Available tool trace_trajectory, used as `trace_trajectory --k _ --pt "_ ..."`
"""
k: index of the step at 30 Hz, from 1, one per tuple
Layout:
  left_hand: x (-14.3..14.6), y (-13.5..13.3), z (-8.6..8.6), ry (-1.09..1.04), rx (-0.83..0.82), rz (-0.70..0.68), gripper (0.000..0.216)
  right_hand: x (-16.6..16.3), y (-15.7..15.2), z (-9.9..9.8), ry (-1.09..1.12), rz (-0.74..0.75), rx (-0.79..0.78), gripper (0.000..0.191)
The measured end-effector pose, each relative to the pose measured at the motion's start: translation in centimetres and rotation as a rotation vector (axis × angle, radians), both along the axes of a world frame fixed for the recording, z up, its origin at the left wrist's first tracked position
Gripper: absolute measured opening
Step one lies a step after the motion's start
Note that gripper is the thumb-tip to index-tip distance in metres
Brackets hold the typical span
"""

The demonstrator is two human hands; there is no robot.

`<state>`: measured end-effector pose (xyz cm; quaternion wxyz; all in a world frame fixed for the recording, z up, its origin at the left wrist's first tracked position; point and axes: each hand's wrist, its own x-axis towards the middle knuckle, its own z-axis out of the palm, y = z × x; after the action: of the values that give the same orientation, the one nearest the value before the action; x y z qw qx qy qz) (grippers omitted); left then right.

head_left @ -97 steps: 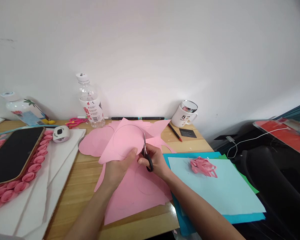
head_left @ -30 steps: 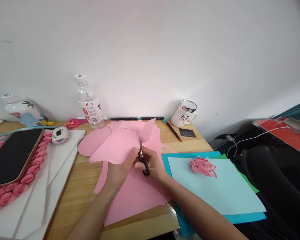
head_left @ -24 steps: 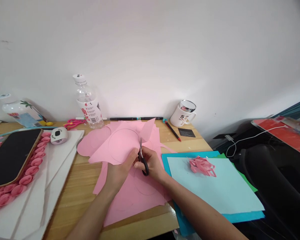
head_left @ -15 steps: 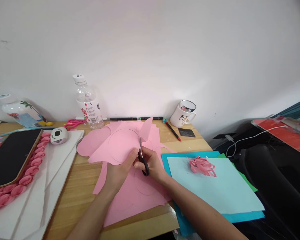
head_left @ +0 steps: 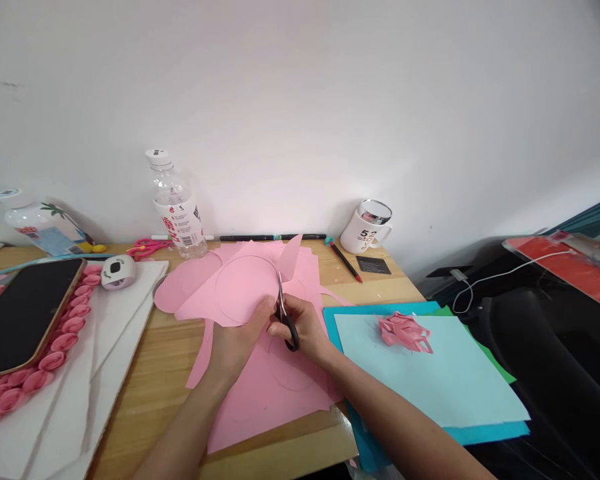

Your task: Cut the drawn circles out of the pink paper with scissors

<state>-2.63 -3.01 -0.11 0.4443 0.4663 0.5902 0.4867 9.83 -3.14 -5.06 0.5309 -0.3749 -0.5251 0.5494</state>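
Note:
My left hand [head_left: 241, 337] pinches the lower edge of a pink paper sheet [head_left: 245, 287] that has a circle drawn on it. In my right hand [head_left: 300, 325] is a pair of scissors [head_left: 290, 329] with black handles, the blades pointing away from me at the circle's right side. A cut flap of the paper [head_left: 291, 259] stands up beyond the blades. Beneath lie more pink sheets [head_left: 250, 413], one with another drawn circle partly under my right hand. A pink paper disc [head_left: 173, 290] rests to the left.
A water bottle [head_left: 180, 213], pens [head_left: 250, 238] and a white mug [head_left: 366, 230] stand or lie along the wall. Crumpled pink scraps [head_left: 405, 332] sit on light blue paper [head_left: 430, 380] at right. At left, a phone [head_left: 25, 313] lies on pink paper roses [head_left: 50, 360].
The scissor blades look slightly more closed at the circle's edge. The paper and its raised flap have shifted a little to the left; both hands stay nearly in place.

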Motion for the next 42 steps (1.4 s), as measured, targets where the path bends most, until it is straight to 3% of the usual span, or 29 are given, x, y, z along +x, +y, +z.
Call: trace_trajectory --k 9,28,42 --pt "-0.1 0.18 -0.44 -0.03 0.103 -0.05 0.028 -0.21 -0.01 0.29 0.039 0.01 -0.016 0.037" --pt "-0.1 -0.08 -0.66 0.087 0.008 -0.049 0.023 0.23 0.08 0.68 -0.016 0.058 -0.025 0.051" --pt "0.08 -0.07 -0.43 0.048 0.019 -0.027 0.024 0.23 0.03 0.37 -0.028 0.044 -0.013 0.043"
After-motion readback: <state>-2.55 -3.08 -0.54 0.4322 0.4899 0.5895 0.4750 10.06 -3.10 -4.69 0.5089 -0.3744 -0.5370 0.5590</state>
